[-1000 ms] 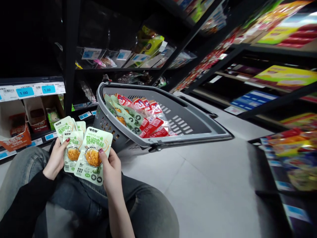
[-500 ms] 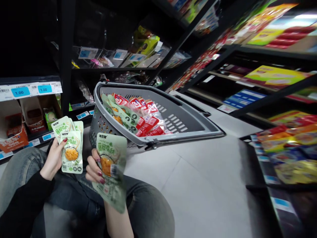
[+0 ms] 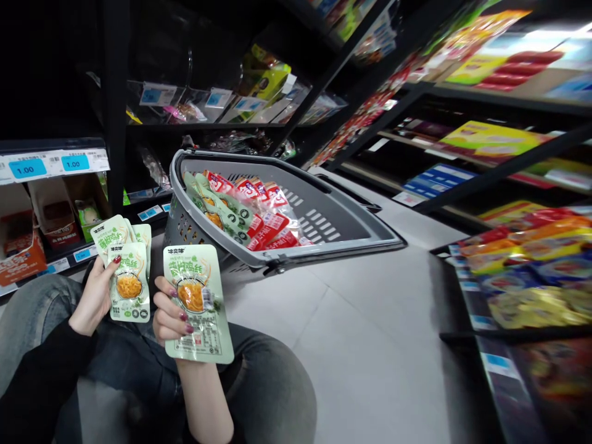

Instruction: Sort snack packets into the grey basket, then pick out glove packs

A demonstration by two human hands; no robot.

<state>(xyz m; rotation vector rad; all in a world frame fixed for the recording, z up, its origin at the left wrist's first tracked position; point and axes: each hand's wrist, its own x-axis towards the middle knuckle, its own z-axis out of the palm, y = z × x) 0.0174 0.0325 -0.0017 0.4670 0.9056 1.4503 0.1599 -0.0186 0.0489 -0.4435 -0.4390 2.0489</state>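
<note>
Between the thumb and fingers of my left hand (image 3: 95,293) is a small fan of pale green snack pouches (image 3: 131,287), the front one showing an orange food picture. My right hand (image 3: 169,314) grips a single snack pouch (image 3: 198,336) of the same green kind, its printed side with a barcode turned toward me. Beyond both hands stands a grey shopping basket (image 3: 358,231) on the floor. Inside it lie green pouches (image 3: 217,206) and red-and-clear packets (image 3: 272,228). Neither hand touches the basket.
Dark shelves with price tags (image 3: 28,168) and open cartons (image 3: 18,246) stand close on the left. On the right, another shelf holds colourful packets (image 3: 531,265). Light floor tiles (image 3: 365,345) lie between, and my bent knees (image 3: 277,388) frame the hands.
The pouch in my right hand has turned from a tilted, blurred pose to face me nearly upright. My left hand keeps its pouches. The whole view has shifted slightly.
</note>
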